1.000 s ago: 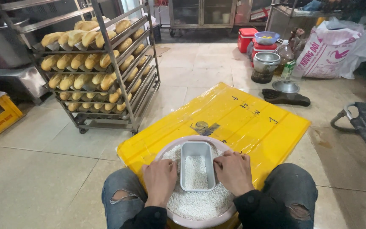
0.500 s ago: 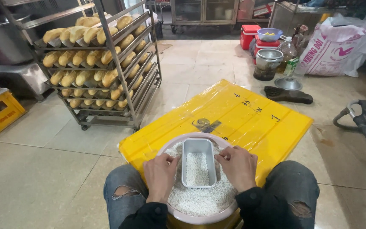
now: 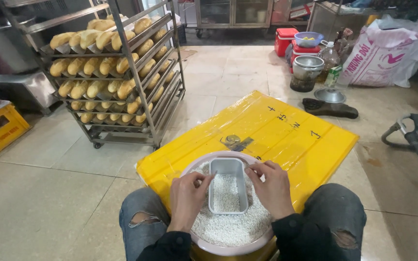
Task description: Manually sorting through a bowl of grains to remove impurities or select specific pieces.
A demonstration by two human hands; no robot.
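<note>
Both hands, left and right, lightly grip the rectangular tin (long axis pointing away, rice-filled).

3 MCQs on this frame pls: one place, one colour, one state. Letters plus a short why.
1. Where does the metal tin sit?
A. in the basin of rice
B. on the bread rack
C. on the bare floor

2. What colour is the sheet under the basin?
A. blue
B. yellow
C. white

3. How are the hands placed?
A. both in the air
B. one on each side of the tin
C. both on the knees

Answers: 1 A, white rice surrounds the tin. 2 B, it shows bright yellow. 3 B, the left hand and right hand flank the tin, fingers at its rim.
</note>
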